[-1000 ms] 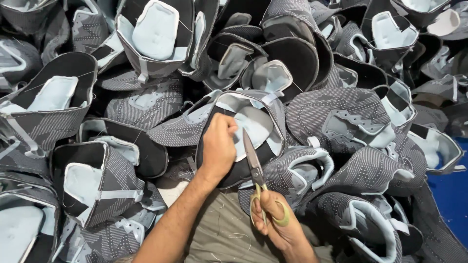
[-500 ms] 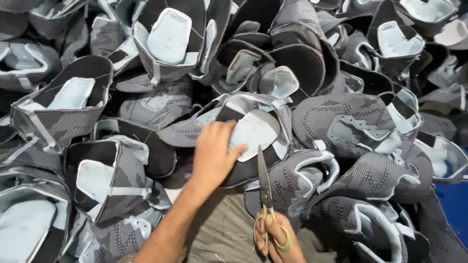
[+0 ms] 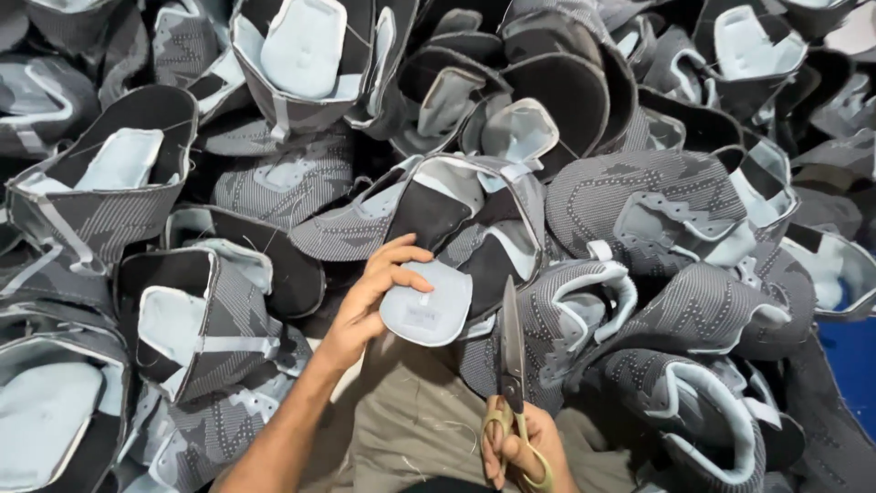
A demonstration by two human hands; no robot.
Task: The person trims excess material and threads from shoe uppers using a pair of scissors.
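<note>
One grey knitted shoe upper with a black lining is lying at the centre of the view, its pale blue padded tongue folded out toward the person at six o'clock. The left hand is pinching that tongue, thumb on top and fingers curled at its nine o'clock edge, so the grasp is closed on the tongue. At five o'clock from the tongue, the right hand is gripping a pair of steel scissors with yellowish handle loops, fingers threaded through the loops; the blades are pointing to twelve o'clock and lying together, their tips just beside the upper but apart from the tongue. No cut is being made at this instant, and whether loose threads are remaining on this piece cannot be told. Under both forearms, olive-drab trousers are showing at six o'clock, with pale thread ends lying on the cloth. Many similar grey-and-black uppers are ringing the worked piece from seven o'clock round to five o'clock, heaped against one another; trimmed and untrimmed ones cannot be told apart, so the share of the heap already handled is unclear. A strip of blue surface is showing at three o'clock.
</note>
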